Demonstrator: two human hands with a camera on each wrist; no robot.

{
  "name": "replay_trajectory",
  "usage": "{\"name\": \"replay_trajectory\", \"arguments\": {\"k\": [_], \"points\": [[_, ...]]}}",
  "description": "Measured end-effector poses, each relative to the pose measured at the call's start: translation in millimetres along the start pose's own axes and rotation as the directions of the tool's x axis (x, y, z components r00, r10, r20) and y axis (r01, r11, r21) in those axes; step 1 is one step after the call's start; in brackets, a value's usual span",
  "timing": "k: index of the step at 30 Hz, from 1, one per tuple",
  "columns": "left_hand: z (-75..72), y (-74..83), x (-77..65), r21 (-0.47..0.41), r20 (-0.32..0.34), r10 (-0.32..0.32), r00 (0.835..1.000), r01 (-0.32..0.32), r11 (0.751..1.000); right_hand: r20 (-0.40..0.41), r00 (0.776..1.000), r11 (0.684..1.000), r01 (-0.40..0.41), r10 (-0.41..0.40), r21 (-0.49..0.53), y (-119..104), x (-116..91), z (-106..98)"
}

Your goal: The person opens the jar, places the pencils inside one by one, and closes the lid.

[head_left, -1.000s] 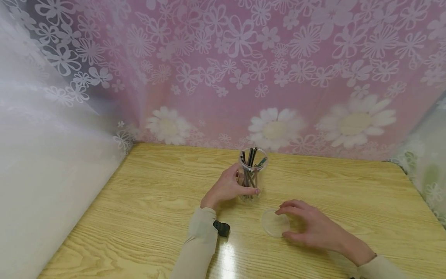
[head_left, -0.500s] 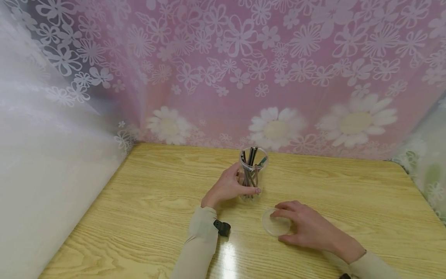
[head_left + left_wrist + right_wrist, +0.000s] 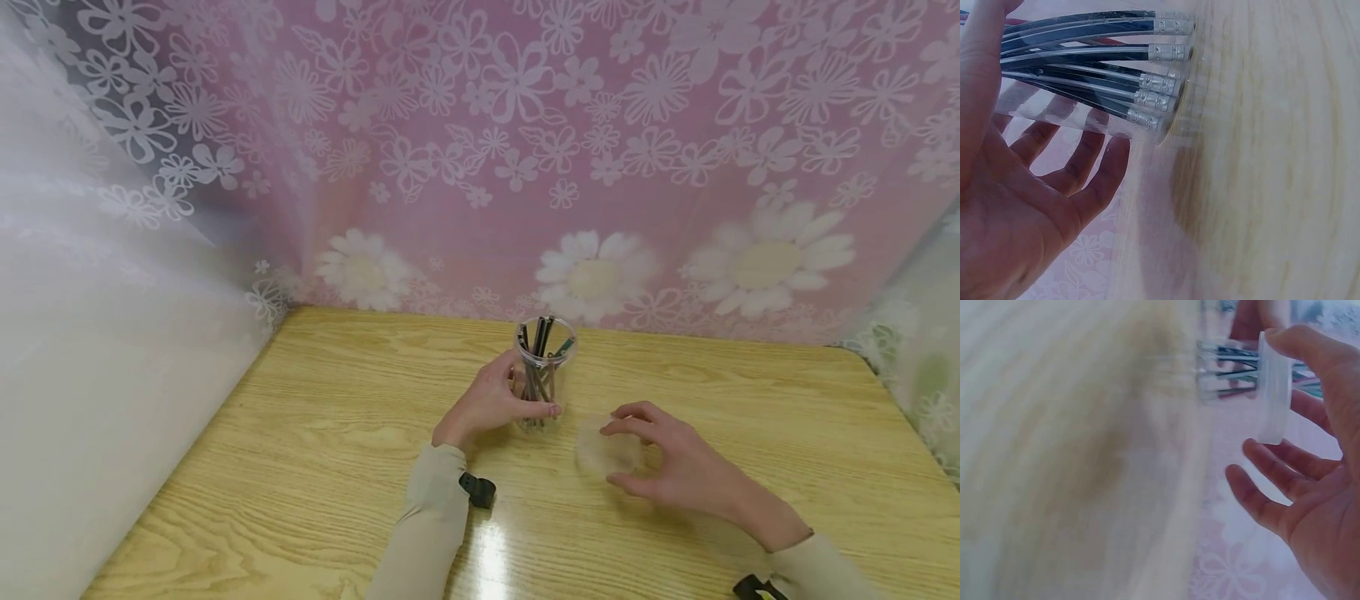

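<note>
A clear jar (image 3: 561, 382) stands upright on the table, with my left hand (image 3: 486, 404) curled round its side. Inside it are several dark pencils (image 3: 539, 340); the left wrist view shows their metal ferrules (image 3: 1168, 52) and pale erasers at the bottom of the jar. To the right of the jar, my right hand (image 3: 686, 467) pinches a round translucent lid (image 3: 600, 450) by its edge, between thumb and fingers. In the right wrist view the lid (image 3: 1274, 394) is seen edge-on, raised off the table. The lid is blurred in the head view.
The wood-grain table (image 3: 322, 467) reaches back to a pink flowered curtain (image 3: 480, 192). White sheeting (image 3: 112, 333) borders the left side, and a pale patterned sheet (image 3: 922, 367) hangs at the right. Dark bands sit on both wrists.
My right hand has gripped the lid, which lay on the table, and lifted it, moving it slightly away from me and to the right. The left hand and jar have stayed put.
</note>
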State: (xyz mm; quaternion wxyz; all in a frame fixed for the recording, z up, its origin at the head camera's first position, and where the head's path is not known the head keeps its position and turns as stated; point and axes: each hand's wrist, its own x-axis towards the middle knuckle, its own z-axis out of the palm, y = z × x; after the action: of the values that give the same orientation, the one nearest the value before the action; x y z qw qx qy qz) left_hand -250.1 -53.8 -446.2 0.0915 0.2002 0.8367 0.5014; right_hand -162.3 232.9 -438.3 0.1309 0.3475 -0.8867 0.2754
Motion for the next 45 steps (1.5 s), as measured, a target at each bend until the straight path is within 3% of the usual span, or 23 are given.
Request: {"name": "replay_trajectory", "arguments": {"k": [8, 16, 20, 29, 38, 45], "points": [[-1.1, -1.1, 1.3, -0.011, 0.006, 0.014, 1.0, -0.014, 1.0, -0.229, 0.973, 1.0, 0.018, -0.016, 0.008, -2, 15, -25], [-2.8, -0.9, 1.5, 0.017, -0.002, 0.003, 1.0, -0.003, 1.0, -0.319, 0.947, 0.998, 0.058, -0.044, 0.034, -8, 37, -44], [-2.3, -0.2, 1.4, 0.018, 0.003, -0.001, 1.0, 0.001, 1.0, -0.332, 0.942, 0.997, 0.065, -0.05, 0.033, -11, 47, -49], [-4.8, 0.4, 1.7, 0.022, 0.002, -0.002, 1.0, 0.002, 1.0, -0.364, 0.92, 0.984, 0.171, -0.145, 0.041, -15, 79, -50], [-2.8, -0.7, 0.1, 0.019, 0.0, -0.02, 1.0, 0.02, 1.0, -0.303, 0.949, 0.989, 0.119, -0.087, 0.088, -21, 98, -40], [0.3, -3.1, 0.1, 0.006, 0.016, 0.012, 1.0, -0.012, 1.0, -0.292, 0.952, 0.987, 0.122, -0.088, 0.1, -23, 106, -32]]}}
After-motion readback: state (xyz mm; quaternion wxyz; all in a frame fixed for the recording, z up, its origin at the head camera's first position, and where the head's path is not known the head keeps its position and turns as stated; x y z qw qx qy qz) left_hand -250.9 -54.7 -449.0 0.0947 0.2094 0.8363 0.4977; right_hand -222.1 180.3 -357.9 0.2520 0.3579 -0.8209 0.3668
